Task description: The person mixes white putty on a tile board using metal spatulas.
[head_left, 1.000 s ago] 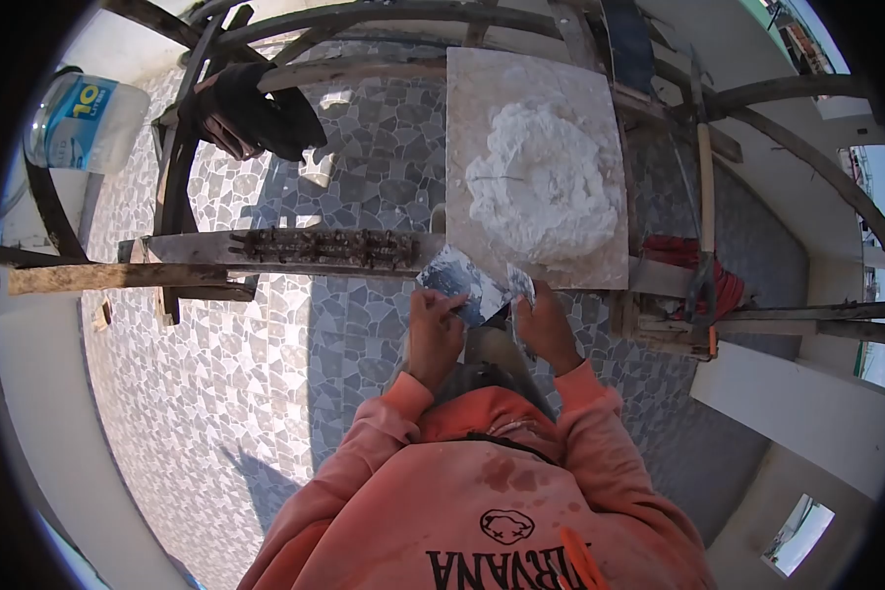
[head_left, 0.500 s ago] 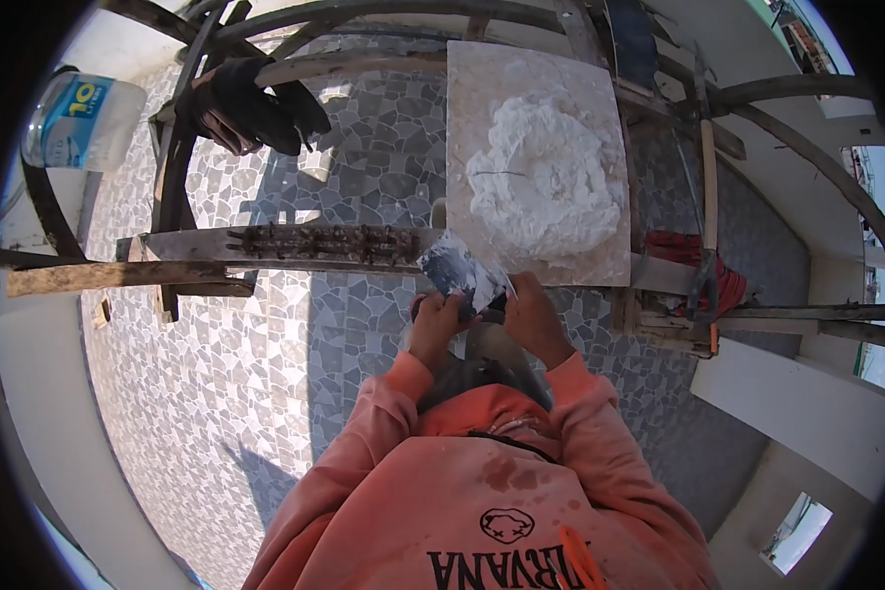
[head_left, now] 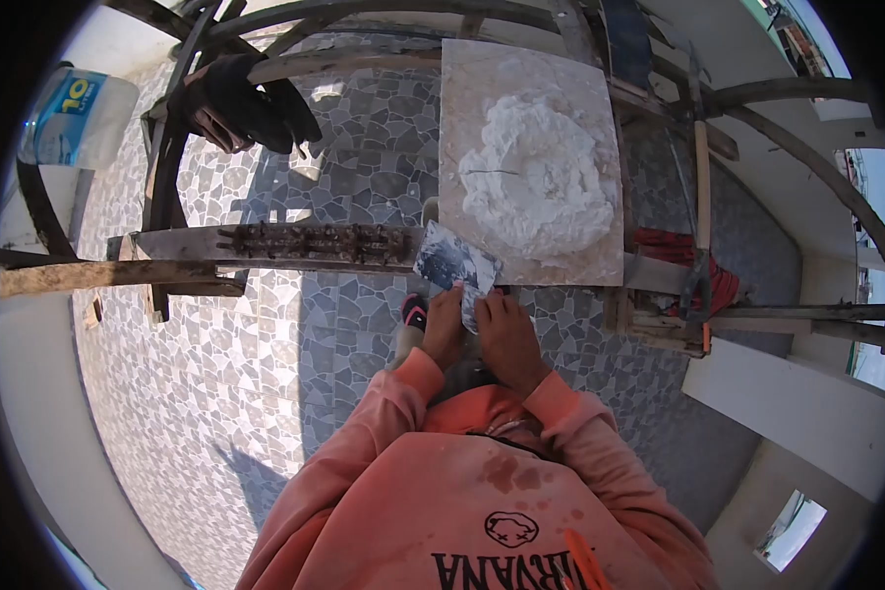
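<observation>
Left hand (head_left: 444,323) clenches wide white-smeared metal blade (head_left: 449,258), likely steadying it; right hand (head_left: 507,339) grasps narrower white-smeared blade (head_left: 470,307) alongside.

From here I count two hands, one left hand (head_left: 444,326) and one right hand (head_left: 509,339), and two blades (head_left: 447,258). I see one board (head_left: 452,128), one white mound (head_left: 536,177), one jug (head_left: 79,116), one long handle (head_left: 702,187), one red cloth (head_left: 659,249), one dark cloth (head_left: 234,103) and one hoodie (head_left: 462,492). Of shoes (head_left: 415,314), only one shows plainly to me. The beams (head_left: 108,278) overlap too much for me to number.
</observation>
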A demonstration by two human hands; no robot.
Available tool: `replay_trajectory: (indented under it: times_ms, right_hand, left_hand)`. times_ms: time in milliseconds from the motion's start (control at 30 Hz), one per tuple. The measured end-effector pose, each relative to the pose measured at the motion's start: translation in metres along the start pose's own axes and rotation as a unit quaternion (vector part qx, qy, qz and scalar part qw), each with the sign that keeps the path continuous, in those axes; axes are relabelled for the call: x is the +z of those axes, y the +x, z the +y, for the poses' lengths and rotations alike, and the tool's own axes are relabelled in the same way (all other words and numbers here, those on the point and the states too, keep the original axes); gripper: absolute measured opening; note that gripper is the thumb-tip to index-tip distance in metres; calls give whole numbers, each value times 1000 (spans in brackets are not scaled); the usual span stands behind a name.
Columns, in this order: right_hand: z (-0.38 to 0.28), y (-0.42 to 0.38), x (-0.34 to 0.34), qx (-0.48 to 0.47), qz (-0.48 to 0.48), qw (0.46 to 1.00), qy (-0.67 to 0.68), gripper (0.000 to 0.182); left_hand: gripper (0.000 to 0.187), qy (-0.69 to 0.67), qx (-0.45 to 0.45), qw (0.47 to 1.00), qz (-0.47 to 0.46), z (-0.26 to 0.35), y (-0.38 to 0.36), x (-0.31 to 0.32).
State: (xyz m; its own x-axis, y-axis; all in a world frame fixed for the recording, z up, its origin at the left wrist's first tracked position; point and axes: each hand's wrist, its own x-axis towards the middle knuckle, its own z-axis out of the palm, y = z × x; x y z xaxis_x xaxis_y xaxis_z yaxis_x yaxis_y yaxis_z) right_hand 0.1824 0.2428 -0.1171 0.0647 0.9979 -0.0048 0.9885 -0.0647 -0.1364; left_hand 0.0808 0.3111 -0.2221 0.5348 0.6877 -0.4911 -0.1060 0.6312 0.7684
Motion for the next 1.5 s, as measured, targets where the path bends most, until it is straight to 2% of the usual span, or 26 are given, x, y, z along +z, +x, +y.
replay_trajectory:
  times_ms: [100,233,400,433,467,533,567,633,733,833,900,1000,1067,1133,1200,1300,1400,1500]
  right_hand:
    - [-1,3,2,0,-20,999,-28,30]
    - [-2,9,6,3,-24,999,-43,30]
    - [-2,15,12,13,-24,997,-67,30]
    - [-1,17,14,18,-25,997,-68,29]
    - [0,21,16,23,-25,997,-68,28]
    - [0,25,17,28,-31,997,-63,26]
    - [2,25,16,27,-37,997,-59,25]
    - [4,28,14,25,-42,997,-57,24]
    - [4,31,12,29,-36,998,-43,24]
    - [9,28,12,26,-27,999,-9,29]
    - [12,22,8,3,-22,1000,-4,29]
    - [14,15,11,7,-13,1000,27,32]
    - [15,16,11,7,2,1000,22,34]
    - [16,13,12,8,5,1000,24,35]
    - [18,16,15,6,2,999,32,36]
    - [18,19,20,18,-26,1000,0,23]
    - [18,23,24,20,-23,999,-17,22]
    - [12,27,28,61,-29,998,-6,32]
  left_hand:
    - [14,5,79,997,14,-8,2,1]
    - [32,89,184,979,-5,-7,2,-4]
    - [40,224,138,965,-8,2,4,-11]
    - [40,276,129,953,-10,11,2,-8]
    - [40,376,134,917,-12,20,0,-7]
    - [39,447,117,886,-33,13,2,-14]
    - [38,418,96,902,-52,-7,11,-24]
    - [36,444,101,886,-87,-30,22,-39]
    - [32,554,184,804,-112,-39,27,-48]
    - [30,559,246,787,-82,-23,26,-37]
    - [30,555,231,798,-50,13,15,-22]
    - [32,512,184,834,-86,5,28,-22]
    - [26,430,167,885,-61,-4,26,-19]
    - [19,359,97,927,-54,-4,22,-16]
    - [15,300,-16,952,-63,-1,31,-17]
    - [22,395,53,912,-95,1,32,-19]
    - [27,343,39,937,-47,14,23,-12]
    - [32,308,5,951,-12,29,17,-3]
